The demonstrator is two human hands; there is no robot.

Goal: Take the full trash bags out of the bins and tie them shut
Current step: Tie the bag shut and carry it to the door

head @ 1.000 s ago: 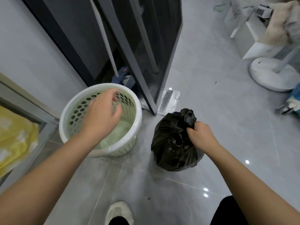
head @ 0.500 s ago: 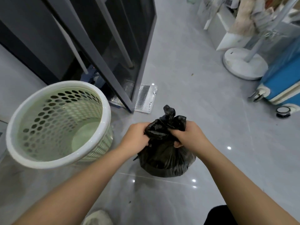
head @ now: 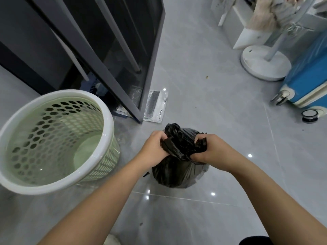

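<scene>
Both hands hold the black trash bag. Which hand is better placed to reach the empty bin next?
Probably the left hand: the white perforated bin stands on its side of the black trash bag, while the right hand grips the bag's other side.

The person is going bare-armed: the left forearm [head: 99, 200] and right forearm [head: 265, 191] are running uncovered down to the left hand [head: 154, 149] and right hand [head: 210, 151]. Black clothing [head: 254, 241] is peeking in at the bottom edge, and a pale shoe [head: 113, 241] toe is showing there too.
</scene>
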